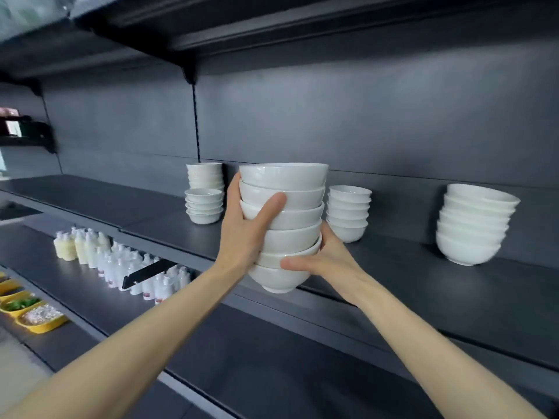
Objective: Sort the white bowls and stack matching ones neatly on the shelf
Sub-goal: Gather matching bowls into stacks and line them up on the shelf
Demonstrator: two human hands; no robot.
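Observation:
A tall stack of several large white bowls (287, 225) is held in the air, in front of the dark shelf (393, 267). My left hand (248, 225) grips the stack's left side, thumb across the front. My right hand (320, 258) holds it low on the right, thumb on a lower bowl. On the shelf stand a stack of small bowls (204, 205) with a taller stack (205, 175) behind it, a stack of small bowls (348, 213) right of the held one, and a leaning stack of large bowls (472, 225) at far right.
A lower shelf holds several white pump bottles (121, 261) and a black price-tag holder (148, 272). Yellow trays of food (39, 320) sit at the lower left. Another shelf (211, 28) hangs overhead. The shelf's left stretch (90, 198) is bare.

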